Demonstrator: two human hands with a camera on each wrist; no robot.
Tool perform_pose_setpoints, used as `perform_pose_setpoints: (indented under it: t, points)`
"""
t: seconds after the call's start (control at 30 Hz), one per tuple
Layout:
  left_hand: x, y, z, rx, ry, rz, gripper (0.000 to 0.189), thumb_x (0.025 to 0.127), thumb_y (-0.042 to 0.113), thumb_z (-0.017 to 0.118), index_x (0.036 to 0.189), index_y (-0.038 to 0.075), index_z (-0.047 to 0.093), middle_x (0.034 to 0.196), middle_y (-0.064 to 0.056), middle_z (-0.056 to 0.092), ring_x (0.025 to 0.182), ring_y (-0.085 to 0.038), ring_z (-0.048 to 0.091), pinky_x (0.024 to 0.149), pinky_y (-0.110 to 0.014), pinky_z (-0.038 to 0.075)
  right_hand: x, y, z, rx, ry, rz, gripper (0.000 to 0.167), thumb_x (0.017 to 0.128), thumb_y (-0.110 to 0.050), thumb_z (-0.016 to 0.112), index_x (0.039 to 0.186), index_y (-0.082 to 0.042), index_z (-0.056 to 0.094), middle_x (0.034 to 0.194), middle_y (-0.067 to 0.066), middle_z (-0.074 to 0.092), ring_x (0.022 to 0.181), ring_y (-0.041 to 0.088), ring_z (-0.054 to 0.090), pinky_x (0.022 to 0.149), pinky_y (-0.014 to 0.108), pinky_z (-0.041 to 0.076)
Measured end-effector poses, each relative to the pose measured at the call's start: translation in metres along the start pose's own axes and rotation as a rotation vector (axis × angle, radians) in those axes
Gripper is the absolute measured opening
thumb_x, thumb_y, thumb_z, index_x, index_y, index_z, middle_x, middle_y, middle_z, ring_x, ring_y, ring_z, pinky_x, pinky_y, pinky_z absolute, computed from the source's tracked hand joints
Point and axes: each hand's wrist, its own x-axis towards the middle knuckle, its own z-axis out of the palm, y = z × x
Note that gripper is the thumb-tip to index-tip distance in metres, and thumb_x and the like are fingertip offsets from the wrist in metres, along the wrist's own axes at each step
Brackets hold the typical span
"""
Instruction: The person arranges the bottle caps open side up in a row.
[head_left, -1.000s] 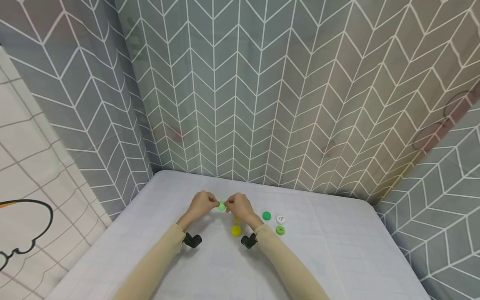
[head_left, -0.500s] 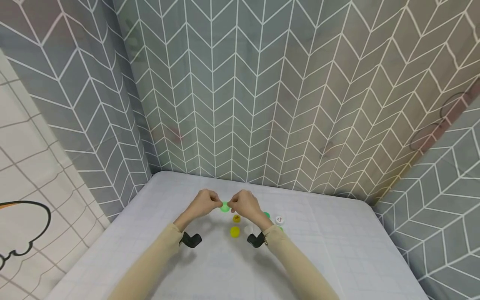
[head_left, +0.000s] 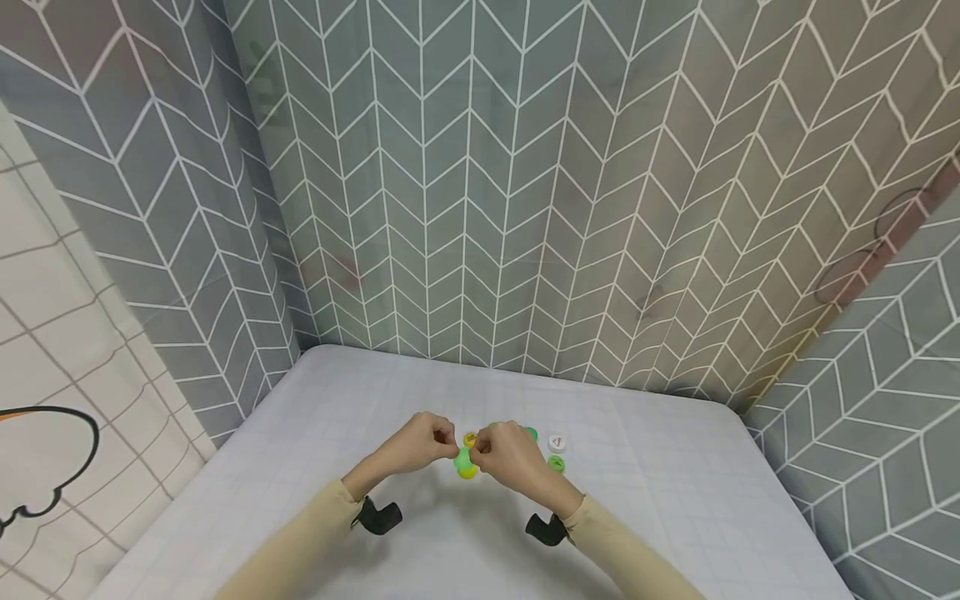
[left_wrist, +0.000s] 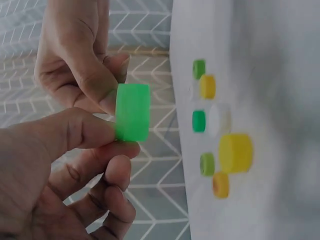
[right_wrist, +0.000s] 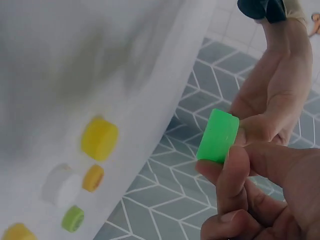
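Observation:
A bright green bottle cap (left_wrist: 133,112) is held between both hands above the table, its side wall facing the left wrist camera. My left hand (head_left: 417,443) pinches it from the left with thumb and forefinger, the other fingers curled loosely. From the opposite side my right hand (right_wrist: 260,192) grips its edge between thumb and fingers. In the head view the green cap overlaps a large yellow cap (head_left: 469,472) that lies on the table below it. Beside that one is a smaller orange-yellow cap (left_wrist: 220,185).
Other caps lie on the white-covered table (head_left: 645,500): a white one with a red mark (head_left: 557,443), a light green one (head_left: 556,463), a darker green one (left_wrist: 199,121) and a larger white one (right_wrist: 60,185). A patterned grey curtain (head_left: 480,208) rises behind the table.
Both hands have brought the green cap nearer the body and slightly right, from behind the yellow caps to over the large yellow one. The caps on the table have stayed put.

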Motion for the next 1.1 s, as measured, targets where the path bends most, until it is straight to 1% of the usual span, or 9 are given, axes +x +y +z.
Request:
perform_pose_setpoints:
  t: [0.07,0.13,0.2,0.3,0.4,0.53,0.7,0.83,1.1]
  points:
    - [-0.005,0.003,0.006,0.003,-0.018,0.005,0.016,0.083,0.008,0.065,0.067,0.011,0.061,0.062,0.008,0.046,0.057,-0.005,0.039,0.05,-0.019,0.032,-0.008,0.0,0.001,-0.01,-0.008,-0.006,0.021,0.082,-0.009,0.065,0.061,-0.014,0.065,0.051,-0.011,0.056,0.043,-0.003,0.04,0.041,0.015,0.029]
    - [-0.01,0.005,0.012,0.0,-0.034,0.002,0.018,0.083,0.008,0.064,0.067,0.013,0.061,0.062,0.008,0.046,0.057,-0.005,0.04,0.05,-0.019,0.033,-0.015,0.001,0.003,-0.02,-0.019,-0.009,0.018,0.082,-0.01,0.066,0.065,-0.015,0.068,0.051,-0.012,0.055,0.044,-0.004,0.041,0.042,0.015,0.032]
    - [-0.013,0.006,0.02,0.003,-0.039,-0.002,0.017,0.083,0.008,0.064,0.067,0.013,0.061,0.063,0.008,0.047,0.056,-0.004,0.04,0.051,-0.019,0.033,-0.021,0.002,0.005,-0.032,-0.026,-0.013,0.016,0.081,-0.01,0.066,0.066,-0.014,0.07,0.051,-0.012,0.055,0.044,-0.004,0.039,0.041,0.015,0.033]
    - [-0.017,0.005,0.033,0.033,-0.041,-0.009,0.017,0.082,0.008,0.065,0.067,0.013,0.061,0.063,0.009,0.049,0.056,-0.003,0.041,0.051,-0.019,0.034,-0.03,0.006,0.01,-0.057,-0.042,-0.016,0.016,0.081,-0.011,0.067,0.065,-0.014,0.071,0.051,-0.012,0.057,0.044,-0.005,0.038,0.041,0.014,0.032]
    - [-0.019,0.002,0.046,0.068,-0.057,-0.01,0.015,0.08,0.008,0.067,0.066,0.014,0.063,0.063,0.011,0.052,0.057,-0.001,0.043,0.052,-0.017,0.037,-0.039,0.011,0.016,-0.06,-0.084,0.003,0.017,0.081,-0.012,0.069,0.064,-0.014,0.071,0.051,-0.012,0.057,0.044,-0.005,0.038,0.041,0.014,0.031]
    - [-0.022,0.0,0.058,0.089,-0.107,-0.026,0.016,0.081,0.009,0.069,0.067,0.015,0.063,0.062,0.011,0.054,0.056,0.0,0.044,0.052,-0.017,0.037,-0.047,0.017,0.024,-0.052,-0.139,0.026,0.015,0.083,-0.014,0.071,0.069,-0.013,0.073,0.053,-0.013,0.058,0.045,-0.005,0.038,0.042,0.014,0.032]
    - [-0.023,-0.002,0.064,0.105,-0.158,-0.058,0.016,0.084,0.012,0.069,0.07,0.015,0.063,0.062,0.011,0.053,0.056,-0.001,0.044,0.051,-0.017,0.036,-0.052,0.02,0.029,-0.052,-0.16,0.034,0.012,0.083,-0.016,0.072,0.072,-0.013,0.075,0.054,-0.013,0.059,0.045,-0.005,0.039,0.044,0.015,0.034]
    - [-0.023,-0.003,0.066,0.124,-0.19,-0.084,0.016,0.083,0.014,0.071,0.069,0.015,0.064,0.059,0.011,0.054,0.053,-0.001,0.044,0.049,-0.017,0.034,-0.055,0.02,0.033,-0.048,-0.18,0.042,0.012,0.082,-0.016,0.072,0.071,-0.014,0.074,0.053,-0.014,0.057,0.045,-0.005,0.04,0.044,0.015,0.035]
    - [-0.024,-0.005,0.066,0.089,-0.24,-0.12,0.015,0.081,0.015,0.072,0.067,0.016,0.066,0.057,0.01,0.056,0.051,-0.002,0.044,0.048,-0.017,0.033,-0.059,0.021,0.038,-0.046,-0.202,0.053,0.012,0.083,-0.02,0.073,0.073,-0.014,0.075,0.056,-0.015,0.06,0.047,-0.006,0.042,0.046,0.014,0.036]
